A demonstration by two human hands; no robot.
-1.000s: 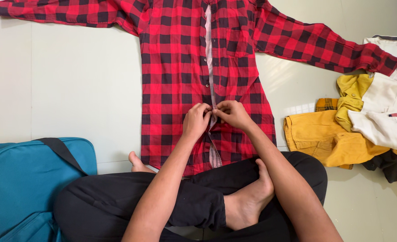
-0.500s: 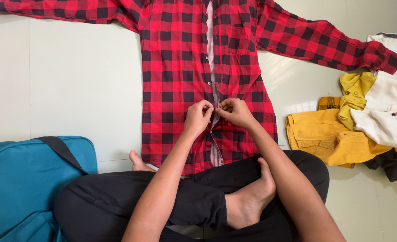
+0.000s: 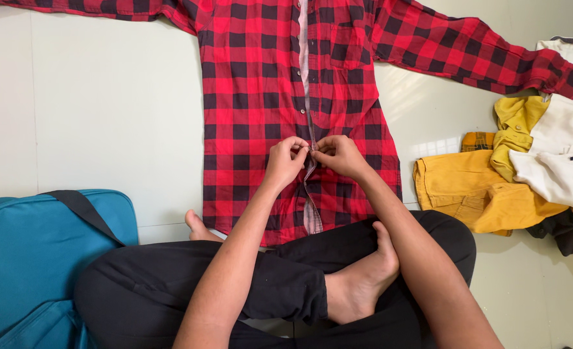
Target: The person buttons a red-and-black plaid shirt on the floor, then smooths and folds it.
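A red and black checked shirt [image 3: 254, 97] lies flat on the pale floor, front up, sleeves spread to both sides. My left hand [image 3: 284, 161] and my right hand [image 3: 339, 155] meet at its front opening, low on the shirt. Each hand pinches one edge of the opening between thumb and fingers, and the fingertips almost touch. Below the hands the two edges gape and show a pale inner strip [image 3: 311, 218]. My crossed legs in black trousers [image 3: 286, 284] sit just below the shirt's hem.
A teal bag with a dark strap [image 3: 41, 258] stands at the lower left. A heap of clothes lies at the right: mustard yellow trousers [image 3: 474, 194], a yellow garment [image 3: 516, 129] and a white one [image 3: 561, 161]. Pale floor tiles [image 3: 105, 116] spread to the left.
My hands have moved slightly up the shirt front and still pinch the opening's edges. The view has shifted a little, so the shirt sits higher in the frame.
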